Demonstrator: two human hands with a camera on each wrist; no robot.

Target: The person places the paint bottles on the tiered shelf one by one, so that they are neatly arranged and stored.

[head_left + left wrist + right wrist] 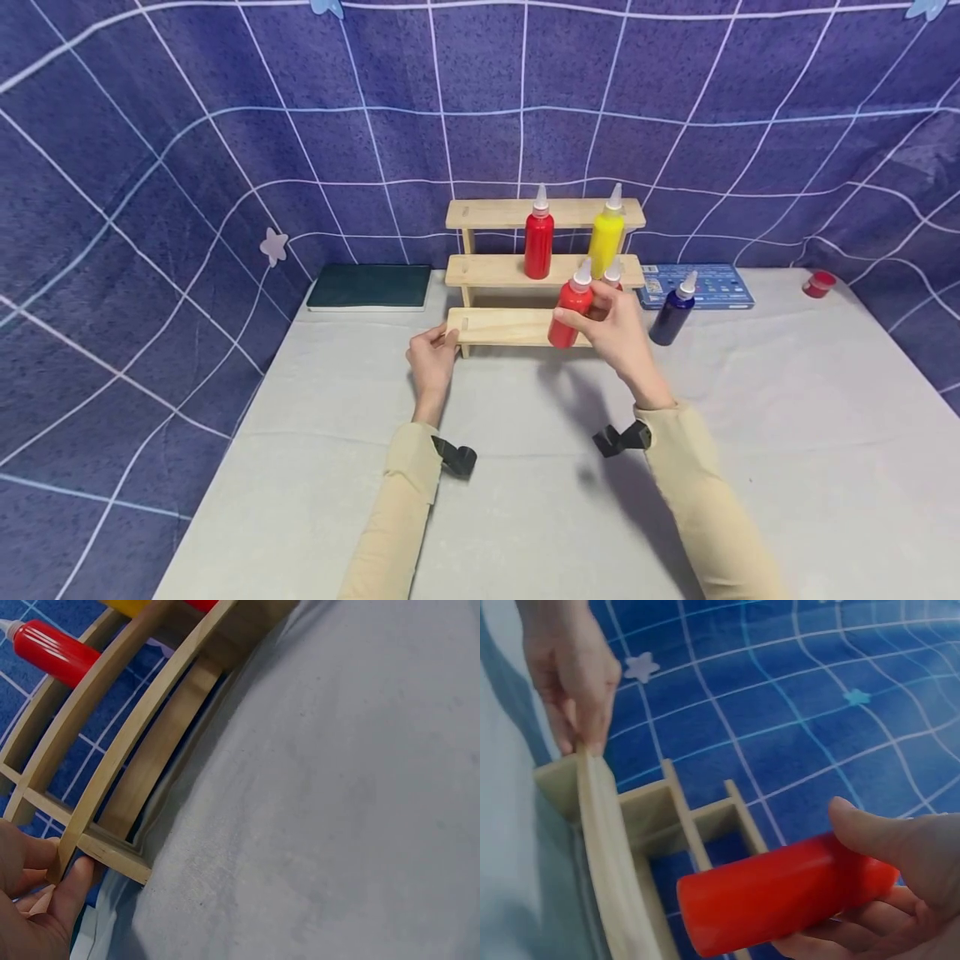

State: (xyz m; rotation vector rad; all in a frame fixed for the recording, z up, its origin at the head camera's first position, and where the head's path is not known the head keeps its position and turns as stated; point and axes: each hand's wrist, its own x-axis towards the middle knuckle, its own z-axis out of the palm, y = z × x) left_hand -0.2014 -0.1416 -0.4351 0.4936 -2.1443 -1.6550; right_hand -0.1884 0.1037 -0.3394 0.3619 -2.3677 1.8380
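Observation:
A three-tier wooden rack (495,327) stands at the back middle of the table. My left hand (433,360) pinches the left end of its lowest shelf; thumb and fingers also show there in the left wrist view. In my right hand (619,330) is a red squeeze bottle (568,317) with a pale nozzle, gripped round its side before the lowest shelf. The right wrist view shows this red bottle (780,892) lying across the palm. On the middle shelf are another red bottle (538,247) and a yellow bottle (606,237). A further red bottle (612,275) is mostly hidden behind my right hand.
A dark blue bottle (672,315) stands right of the rack, before a flat blue box (716,286). To the left lies a dark green book (369,287). A small red tub (819,284) sits far right. Blue gridded cloth (390,142) hangs behind.

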